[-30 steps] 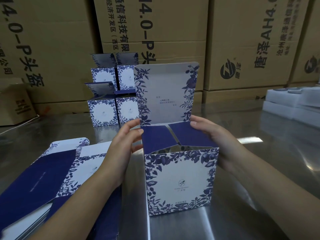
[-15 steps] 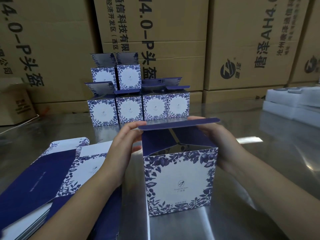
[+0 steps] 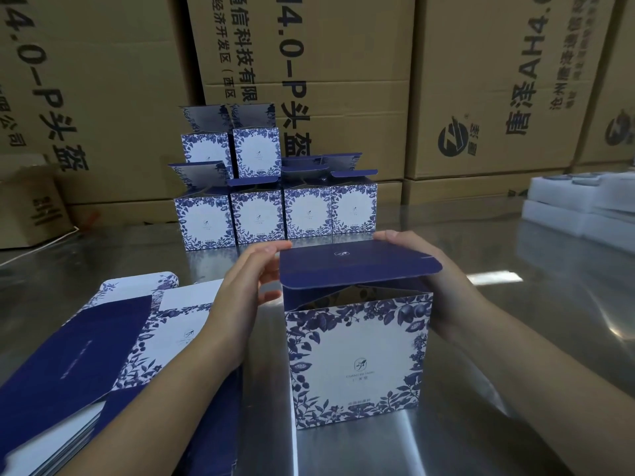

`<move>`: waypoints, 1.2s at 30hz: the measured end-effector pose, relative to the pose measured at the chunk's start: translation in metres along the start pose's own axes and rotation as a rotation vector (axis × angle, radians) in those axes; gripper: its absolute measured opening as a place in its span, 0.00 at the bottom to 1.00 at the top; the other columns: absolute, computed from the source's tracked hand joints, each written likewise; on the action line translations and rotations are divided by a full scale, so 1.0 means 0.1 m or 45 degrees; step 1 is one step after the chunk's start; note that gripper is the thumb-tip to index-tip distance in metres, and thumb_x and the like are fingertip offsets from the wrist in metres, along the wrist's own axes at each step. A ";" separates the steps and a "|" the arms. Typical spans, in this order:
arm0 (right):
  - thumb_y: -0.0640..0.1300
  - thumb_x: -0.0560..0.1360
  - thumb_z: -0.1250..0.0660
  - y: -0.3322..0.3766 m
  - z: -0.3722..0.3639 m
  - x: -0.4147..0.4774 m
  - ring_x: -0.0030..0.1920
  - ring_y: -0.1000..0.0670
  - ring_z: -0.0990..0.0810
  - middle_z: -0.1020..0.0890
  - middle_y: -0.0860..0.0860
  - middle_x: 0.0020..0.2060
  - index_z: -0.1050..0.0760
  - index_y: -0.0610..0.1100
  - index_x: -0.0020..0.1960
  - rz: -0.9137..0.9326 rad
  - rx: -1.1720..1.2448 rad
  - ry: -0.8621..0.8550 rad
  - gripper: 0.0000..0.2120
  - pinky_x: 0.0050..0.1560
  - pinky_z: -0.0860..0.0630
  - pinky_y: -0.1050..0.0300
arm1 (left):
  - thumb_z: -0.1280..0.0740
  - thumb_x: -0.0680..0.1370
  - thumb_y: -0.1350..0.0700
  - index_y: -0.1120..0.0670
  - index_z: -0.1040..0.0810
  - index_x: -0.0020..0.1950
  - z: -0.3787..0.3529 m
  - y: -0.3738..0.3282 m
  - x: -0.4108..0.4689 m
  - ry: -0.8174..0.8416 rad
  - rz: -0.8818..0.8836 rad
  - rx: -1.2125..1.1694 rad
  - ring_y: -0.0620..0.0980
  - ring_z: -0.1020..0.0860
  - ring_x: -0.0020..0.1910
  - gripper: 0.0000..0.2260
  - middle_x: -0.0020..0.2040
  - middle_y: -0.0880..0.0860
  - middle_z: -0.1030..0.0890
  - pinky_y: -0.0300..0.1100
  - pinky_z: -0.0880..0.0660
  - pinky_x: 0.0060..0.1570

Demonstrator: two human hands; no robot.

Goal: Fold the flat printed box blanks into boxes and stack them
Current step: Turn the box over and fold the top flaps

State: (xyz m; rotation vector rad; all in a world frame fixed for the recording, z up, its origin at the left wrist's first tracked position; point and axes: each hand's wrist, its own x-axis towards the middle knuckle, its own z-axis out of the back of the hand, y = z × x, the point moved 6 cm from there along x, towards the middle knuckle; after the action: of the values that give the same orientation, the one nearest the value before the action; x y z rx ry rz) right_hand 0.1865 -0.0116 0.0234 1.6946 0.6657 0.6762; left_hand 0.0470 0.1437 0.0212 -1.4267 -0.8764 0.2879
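Note:
A blue-and-white floral box (image 3: 357, 359) stands upright on the steel table in front of me. Its dark blue lid flap (image 3: 357, 267) is tipped forward over the open top, not fully closed. My left hand (image 3: 240, 304) holds the box's left side, with fingertips on the lid's rear left corner. My right hand (image 3: 436, 280) holds the right side, its fingers over the lid's rear right edge. A pile of flat printed blanks (image 3: 103, 355) lies at the left. Several folded boxes (image 3: 271, 204) stand stacked in two tiers behind.
Large brown cartons (image 3: 309, 80) wall off the back of the steel table (image 3: 515, 338). White foam trays (image 3: 584, 207) are stacked at the right edge. A small open carton (image 3: 31, 207) sits at the far left.
The lid flap stood upright one second ago; it has swung forward and down over the box top. Both hands stayed at the box's sides, fingers following the lid.

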 end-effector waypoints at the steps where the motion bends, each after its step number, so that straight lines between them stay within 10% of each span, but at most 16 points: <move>1: 0.50 0.71 0.33 0.00 0.00 0.00 0.51 0.44 0.22 0.18 0.46 0.48 0.21 0.45 0.52 0.011 0.007 -0.003 0.13 0.61 0.30 0.48 | 0.39 0.70 0.46 0.42 0.17 0.45 0.00 0.00 0.00 0.006 -0.005 -0.001 0.43 0.20 0.50 0.12 0.47 0.44 0.17 0.38 0.27 0.46; 12: 0.46 0.76 0.37 0.01 0.01 0.02 0.52 0.45 0.21 0.20 0.43 0.59 0.20 0.48 0.53 0.049 0.024 -0.021 0.10 0.56 0.28 0.51 | 0.38 0.70 0.49 0.42 0.18 0.45 -0.01 0.01 -0.01 0.045 0.011 0.010 0.43 0.20 0.38 0.10 0.43 0.47 0.16 0.39 0.28 0.39; 18: 0.44 0.76 0.37 0.00 0.02 0.01 0.49 0.46 0.21 0.19 0.44 0.55 0.19 0.50 0.49 0.061 0.001 -0.035 0.09 0.47 0.27 0.53 | 0.38 0.69 0.49 0.44 0.18 0.47 0.00 0.03 -0.01 0.033 0.037 -0.004 0.49 0.20 0.47 0.11 0.48 0.51 0.17 0.49 0.26 0.49; 32: 0.41 0.76 0.36 0.01 0.04 0.05 0.47 0.47 0.21 0.15 0.48 0.46 0.18 0.48 0.49 0.137 0.002 -0.041 0.08 0.49 0.27 0.52 | 0.34 0.76 0.55 0.38 0.20 0.44 0.06 -0.12 -0.03 -0.124 -0.183 0.166 0.36 0.24 0.41 0.10 0.42 0.40 0.21 0.29 0.29 0.41; 36: 0.42 0.75 0.34 0.05 0.04 0.03 0.40 0.51 0.19 0.15 0.50 0.42 0.18 0.47 0.45 0.182 0.008 -0.029 0.05 0.40 0.24 0.61 | 0.33 0.73 0.51 0.38 0.21 0.42 0.08 -0.15 -0.05 -0.150 -0.215 0.281 0.39 0.28 0.42 0.06 0.52 0.48 0.28 0.39 0.33 0.50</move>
State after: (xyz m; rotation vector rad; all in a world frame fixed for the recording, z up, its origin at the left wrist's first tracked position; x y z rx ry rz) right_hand 0.1915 -0.0129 0.0278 1.7652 0.5348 0.7542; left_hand 0.0340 0.1438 0.0324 -1.1335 -1.0224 0.3326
